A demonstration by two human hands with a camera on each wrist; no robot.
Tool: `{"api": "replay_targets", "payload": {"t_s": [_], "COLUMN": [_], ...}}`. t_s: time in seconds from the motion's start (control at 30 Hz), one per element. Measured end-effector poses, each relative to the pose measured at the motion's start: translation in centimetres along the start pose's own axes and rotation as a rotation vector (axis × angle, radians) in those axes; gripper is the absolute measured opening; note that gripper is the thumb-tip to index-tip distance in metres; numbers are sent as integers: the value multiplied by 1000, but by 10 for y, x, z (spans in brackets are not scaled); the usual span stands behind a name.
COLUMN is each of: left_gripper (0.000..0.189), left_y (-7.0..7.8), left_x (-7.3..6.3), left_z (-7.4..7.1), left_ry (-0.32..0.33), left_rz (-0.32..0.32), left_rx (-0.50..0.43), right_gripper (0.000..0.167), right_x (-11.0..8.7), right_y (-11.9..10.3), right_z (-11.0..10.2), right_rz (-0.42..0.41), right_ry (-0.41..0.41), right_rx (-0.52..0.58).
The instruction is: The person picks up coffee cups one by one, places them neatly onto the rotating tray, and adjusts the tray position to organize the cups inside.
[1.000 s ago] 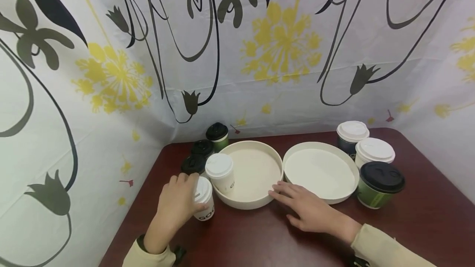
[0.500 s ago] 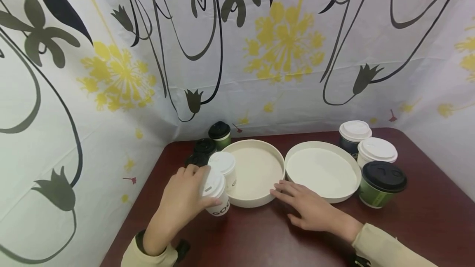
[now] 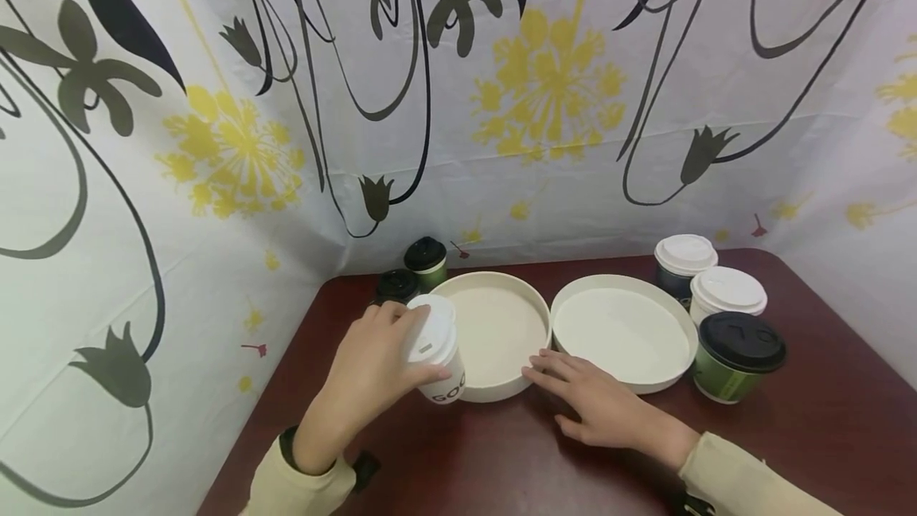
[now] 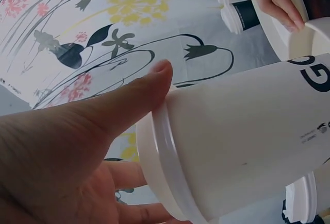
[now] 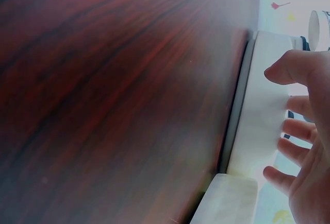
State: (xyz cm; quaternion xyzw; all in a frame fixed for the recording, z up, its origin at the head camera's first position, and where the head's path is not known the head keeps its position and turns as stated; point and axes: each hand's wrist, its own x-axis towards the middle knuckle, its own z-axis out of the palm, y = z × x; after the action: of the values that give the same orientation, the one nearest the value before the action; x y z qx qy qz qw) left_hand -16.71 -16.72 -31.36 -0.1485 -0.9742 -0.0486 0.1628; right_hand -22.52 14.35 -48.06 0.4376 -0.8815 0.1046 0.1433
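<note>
My left hand (image 3: 376, 365) grips a white paper coffee cup (image 3: 446, 377) from above, around its white lid. Upright and apparently raised, the cup hangs at the left rim of the left round cream tray (image 3: 505, 333). In the left wrist view, the thumb lies along the edge of the lid (image 4: 165, 152). Another white lid (image 4: 301, 198) shows behind it; the cup it belongs to is mostly hidden in the head view. My right hand (image 3: 595, 404) has its fingers spread, fingertips touching the left tray's front right rim. It holds nothing.
The right round tray (image 3: 623, 333) touches the left one. A green cup (image 3: 734, 361), a white-lidded cup (image 3: 727, 293) and a dark cup (image 3: 680, 269) stand to its right. Black-lidded cups (image 3: 426, 257) stand behind the left hand. Patterned cloth (image 3: 501, 205) walls the dark red table.
My left hand has carried the white coffee cup rightward and away from me, from beside the left tray to its rim, covering the other white cup. My right hand stays put.
</note>
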Motion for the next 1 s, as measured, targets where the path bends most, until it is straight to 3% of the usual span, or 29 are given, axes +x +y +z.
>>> {"api": "replay_targets", "payload": {"t_s": [0.37,1.0], "left_gripper": [75,78], "left_y": [8,17], "left_x": [13,32], "left_z": [15,38], "left_ry": [43,-9], "left_rz": [52,113], "left_rx": [-56,-89], "right_gripper": [76,75], "right_x": [1,0], "right_y": [-1,-4], "right_z": [-1,-3], "right_rz": [6,40], "right_ry": [-2,-54], "right_rx": [-11,20]}}
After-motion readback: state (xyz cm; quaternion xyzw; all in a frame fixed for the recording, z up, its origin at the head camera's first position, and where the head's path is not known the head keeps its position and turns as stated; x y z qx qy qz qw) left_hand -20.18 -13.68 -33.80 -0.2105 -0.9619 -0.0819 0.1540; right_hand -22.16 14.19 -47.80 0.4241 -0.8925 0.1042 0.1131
